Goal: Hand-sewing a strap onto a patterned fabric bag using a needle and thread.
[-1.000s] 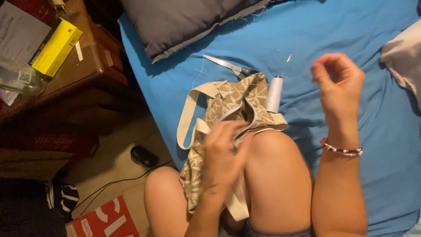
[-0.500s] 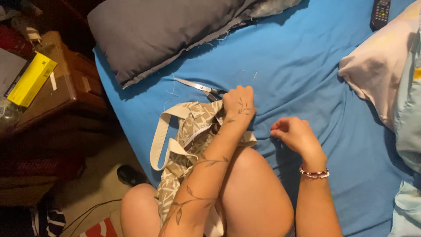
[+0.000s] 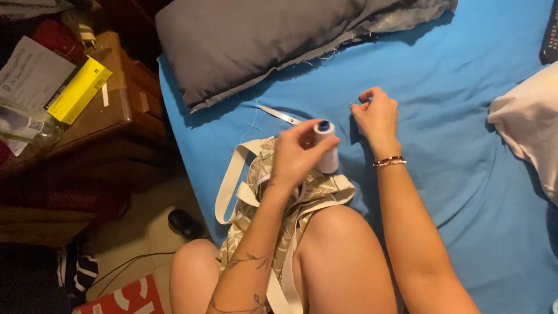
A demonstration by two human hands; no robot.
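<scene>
Three risks show:

1. Left hand point(image 3: 296, 154) grips the white spool point(image 3: 328, 148) upright over the bag point(image 3: 290, 200) on the knee; a loose grip could let it roll across the blue sheet point(image 3: 465, 145).
2. Right hand point(image 3: 376, 115) is pinched shut, seemingly on thread too fine to see; a tug might snap or tangle it.
3. Scissors point(image 3: 282, 115) lie just beside both hands, blades exposed.

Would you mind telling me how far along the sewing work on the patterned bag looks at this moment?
Done: the patterned bag lies on the person's lap and the scissors are out on the blue sheet. In hand: the left hand holds the white thread spool upright, while the right hand pinches something too fine to make out. Left: no stitching shows; neither hand is working the fabric.
</scene>
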